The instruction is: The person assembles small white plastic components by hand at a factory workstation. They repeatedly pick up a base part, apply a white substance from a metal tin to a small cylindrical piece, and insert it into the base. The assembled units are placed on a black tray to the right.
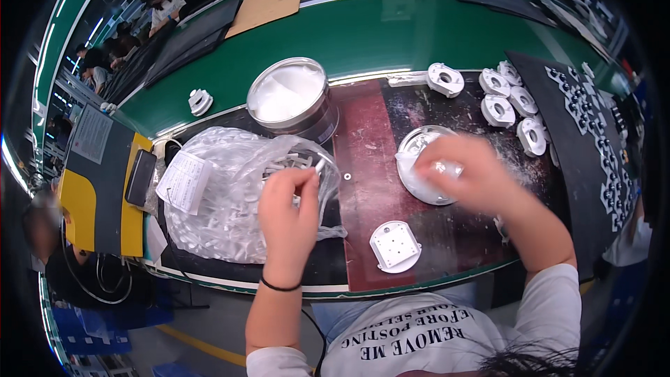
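Observation:
My left hand (288,202), with a black band at the wrist, is closed in a pinch on a small white plastic piece (320,166). It is raised over a clear plastic bag (223,220) of many small white parts, whose open mouth shows more of them. My right hand (469,171), blurred by motion, curls its fingers over a shallow round metal dish (434,199) with whitish stuff in it. What those fingers hold is hidden. Between the hands, nearer to me, lies a white plastic housing (396,246) with a flat, holed face. A tiny white ring (347,176) rests on the red strip.
Behind the bag stands a large metal tin (287,91) with white contents. Several white housings (497,110) sit at the far right, beside a black board (586,139) bearing rows of small parts. A lone white part (200,102) is on the green surface (377,35). Other people work far left.

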A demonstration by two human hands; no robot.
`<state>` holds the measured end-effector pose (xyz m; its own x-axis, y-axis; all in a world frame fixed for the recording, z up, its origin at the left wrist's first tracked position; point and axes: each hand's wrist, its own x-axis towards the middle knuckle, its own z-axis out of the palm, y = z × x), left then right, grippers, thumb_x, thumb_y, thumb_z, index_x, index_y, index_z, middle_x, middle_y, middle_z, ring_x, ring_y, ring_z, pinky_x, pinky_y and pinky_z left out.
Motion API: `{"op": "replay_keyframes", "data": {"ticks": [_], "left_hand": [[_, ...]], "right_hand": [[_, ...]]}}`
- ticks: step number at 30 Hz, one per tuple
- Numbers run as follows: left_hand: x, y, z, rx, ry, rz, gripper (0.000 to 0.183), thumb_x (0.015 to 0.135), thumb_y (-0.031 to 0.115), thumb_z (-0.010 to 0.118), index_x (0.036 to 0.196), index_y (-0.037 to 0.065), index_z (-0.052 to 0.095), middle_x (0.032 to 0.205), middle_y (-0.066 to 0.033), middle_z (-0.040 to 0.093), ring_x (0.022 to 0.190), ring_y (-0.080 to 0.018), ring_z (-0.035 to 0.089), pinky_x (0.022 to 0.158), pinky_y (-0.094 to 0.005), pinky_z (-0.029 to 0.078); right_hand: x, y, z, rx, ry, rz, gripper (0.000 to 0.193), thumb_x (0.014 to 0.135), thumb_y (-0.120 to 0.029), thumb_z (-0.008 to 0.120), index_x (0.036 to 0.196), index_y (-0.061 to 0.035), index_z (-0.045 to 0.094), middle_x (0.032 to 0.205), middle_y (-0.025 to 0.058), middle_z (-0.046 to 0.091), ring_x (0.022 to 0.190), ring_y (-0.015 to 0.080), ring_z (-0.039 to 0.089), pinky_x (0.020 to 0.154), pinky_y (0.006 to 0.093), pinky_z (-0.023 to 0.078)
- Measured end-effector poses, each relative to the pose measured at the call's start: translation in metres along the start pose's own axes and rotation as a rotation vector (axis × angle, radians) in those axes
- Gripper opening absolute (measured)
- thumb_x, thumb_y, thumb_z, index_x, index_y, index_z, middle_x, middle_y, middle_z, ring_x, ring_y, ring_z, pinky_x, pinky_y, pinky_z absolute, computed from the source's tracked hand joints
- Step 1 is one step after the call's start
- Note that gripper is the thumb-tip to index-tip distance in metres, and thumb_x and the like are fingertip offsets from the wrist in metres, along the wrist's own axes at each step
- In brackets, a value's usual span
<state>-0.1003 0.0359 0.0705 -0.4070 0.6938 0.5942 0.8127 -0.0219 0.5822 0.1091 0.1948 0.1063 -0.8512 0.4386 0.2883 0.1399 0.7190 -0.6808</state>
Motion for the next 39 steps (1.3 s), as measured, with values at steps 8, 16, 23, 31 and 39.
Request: {"op": "replay_keyframes", "data": {"ticks": [8, 16, 23, 31, 39], "left_hand": [[-0.031, 0.064, 0.025, -0.091, 0.196, 0.463, 0.030, 0.064, -0.007, 0.073, 0.088, 0.003, 0.059, 0.089, -0.0086, 0.060, 0.073, -0.0252, 0.059, 0.063, -0.0344, 0.048], [-0.040, 0.060, 0.015, -0.190, -0.014, 0.485, 0.027, 0.062, -0.003, 0.074, 0.082, 0.005, 0.058, 0.091, -0.0084, 0.060, 0.080, -0.0271, 0.059, 0.068, -0.0385, 0.050], [-0.065, 0.030, 0.006, -0.119, -0.084, 0.315, 0.022, 0.065, -0.002, 0.070, 0.080, 0.005, 0.056, 0.090, -0.0103, 0.061, 0.084, -0.0279, 0.059, 0.074, -0.0367, 0.046], [-0.068, 0.024, 0.006, -0.116, -0.106, 0.269, 0.021, 0.066, -0.003, 0.069, 0.080, 0.005, 0.057, 0.090, -0.0102, 0.061, 0.084, -0.0280, 0.058, 0.075, -0.0369, 0.046], [-0.072, 0.017, 0.008, -0.114, -0.131, 0.271, 0.023, 0.063, -0.001, 0.072, 0.081, 0.006, 0.059, 0.090, -0.0081, 0.061, 0.080, -0.0272, 0.059, 0.071, -0.0368, 0.048]], "right_hand": [[-0.031, -0.044, 0.055, 1.278, -0.025, 0.391, 0.023, 0.093, -0.016, 0.056, 0.110, -0.0009, 0.060, 0.105, 0.0056, 0.063, 0.096, 0.0116, 0.058, 0.084, 0.0258, 0.046], [-0.068, -0.001, 0.017, 0.631, 0.317, 0.176, 0.014, 0.089, -0.009, 0.058, 0.101, -0.0020, 0.060, 0.100, 0.0094, 0.064, 0.095, 0.0177, 0.060, 0.085, 0.0315, 0.047], [-0.091, 0.051, -0.010, -0.422, 0.322, 0.100, 0.011, 0.081, -0.008, 0.063, 0.091, -0.0058, 0.064, 0.090, 0.0092, 0.063, 0.086, 0.0287, 0.059, 0.076, 0.0372, 0.047], [-0.083, 0.070, -0.010, -0.626, 0.262, 0.024, 0.015, 0.074, -0.007, 0.065, 0.089, -0.0078, 0.066, 0.089, 0.0041, 0.059, 0.087, 0.0239, 0.056, 0.077, 0.0356, 0.045], [-0.082, 0.069, -0.012, -0.711, 0.213, -0.019, 0.019, 0.071, -0.003, 0.065, 0.089, -0.0079, 0.066, 0.087, 0.0058, 0.059, 0.086, 0.0257, 0.056, 0.077, 0.0361, 0.046]]}}
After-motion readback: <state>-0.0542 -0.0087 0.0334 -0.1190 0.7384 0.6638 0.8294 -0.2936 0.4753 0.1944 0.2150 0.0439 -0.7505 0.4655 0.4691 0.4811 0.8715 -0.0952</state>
